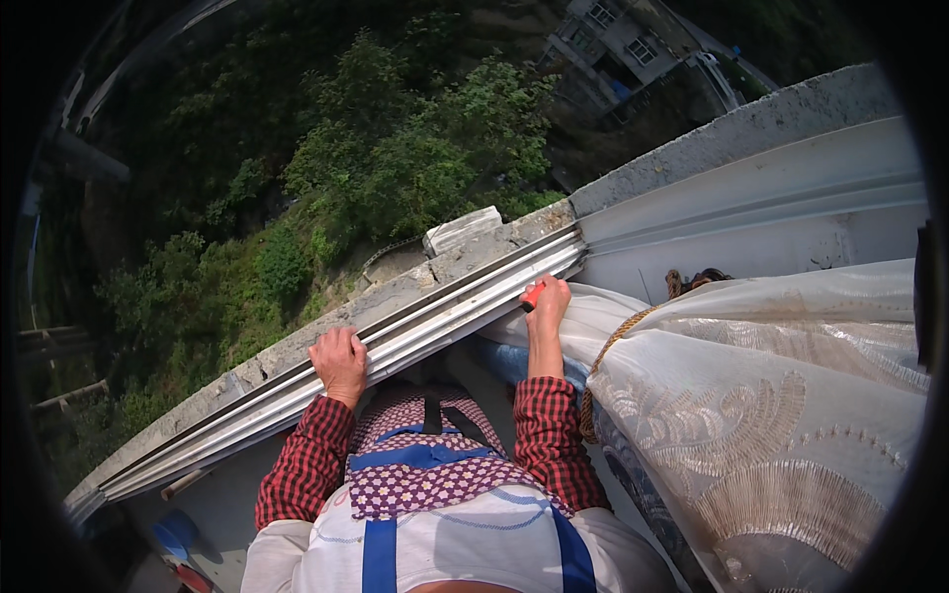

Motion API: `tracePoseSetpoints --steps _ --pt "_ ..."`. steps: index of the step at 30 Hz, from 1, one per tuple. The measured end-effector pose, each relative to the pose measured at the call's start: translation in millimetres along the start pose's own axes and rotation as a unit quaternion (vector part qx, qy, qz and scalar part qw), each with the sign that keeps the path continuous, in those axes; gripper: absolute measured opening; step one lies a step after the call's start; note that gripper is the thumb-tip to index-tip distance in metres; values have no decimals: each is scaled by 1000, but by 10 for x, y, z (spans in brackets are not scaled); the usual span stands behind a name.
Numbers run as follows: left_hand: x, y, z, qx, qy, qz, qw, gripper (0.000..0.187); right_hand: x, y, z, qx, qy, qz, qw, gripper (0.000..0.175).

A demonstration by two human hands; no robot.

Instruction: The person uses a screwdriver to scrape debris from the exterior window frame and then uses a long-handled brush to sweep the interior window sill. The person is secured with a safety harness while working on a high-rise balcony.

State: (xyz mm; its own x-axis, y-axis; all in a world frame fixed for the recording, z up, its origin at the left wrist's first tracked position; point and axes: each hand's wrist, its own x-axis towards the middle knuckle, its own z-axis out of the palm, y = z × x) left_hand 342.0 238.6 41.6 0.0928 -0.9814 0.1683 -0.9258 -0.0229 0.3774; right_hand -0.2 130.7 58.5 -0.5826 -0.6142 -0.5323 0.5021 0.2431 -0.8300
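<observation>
A white window frame with sliding tracks runs diagonally in front of me, its far end meeting the wall at the upper right. My left hand lies across it, with fingers curled over the outer rail beside the concrete ledge. Close to the frame's right end, my right hand grips a small hand tool with a red handle and a black end. Its working part cannot be made out. Just right of this hand hangs a white embroidered curtain, gathered by a braided gold tieback cord.
Beyond the ledge is a steep drop to trees and a building. A whitish block sits on the ledge's outer side. Below left, indoors, are a blue plastic vessel and a wooden stick.
</observation>
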Motion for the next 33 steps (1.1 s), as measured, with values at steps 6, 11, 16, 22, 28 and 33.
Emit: tracePoseSetpoints --steps 6,11,16,22,28,33 --pt "-3 9 -6 1 1 -3 1000 15 -108 -10 56 31 -15 -7 999 9" --pt "-3 5 1 -2 11 0 1000 15 -73 0 135 42 -14 8 999 8" --pt "-8 -8 10 -3 8 -2 1000 15 85 -52 145 43 4 15 999 8" --pt "-9 -12 24 -2 16 -1 1000 15 96 56 94 -15 -2 -21 1000 10" --pt "2 10 5 -9 21 -2 1000 14 51 203 86 -54 19 -74 996 13" --pt "12 27 -18 -6 13 -4 1000 14 23 224 86 -75 18 -105 992 16"
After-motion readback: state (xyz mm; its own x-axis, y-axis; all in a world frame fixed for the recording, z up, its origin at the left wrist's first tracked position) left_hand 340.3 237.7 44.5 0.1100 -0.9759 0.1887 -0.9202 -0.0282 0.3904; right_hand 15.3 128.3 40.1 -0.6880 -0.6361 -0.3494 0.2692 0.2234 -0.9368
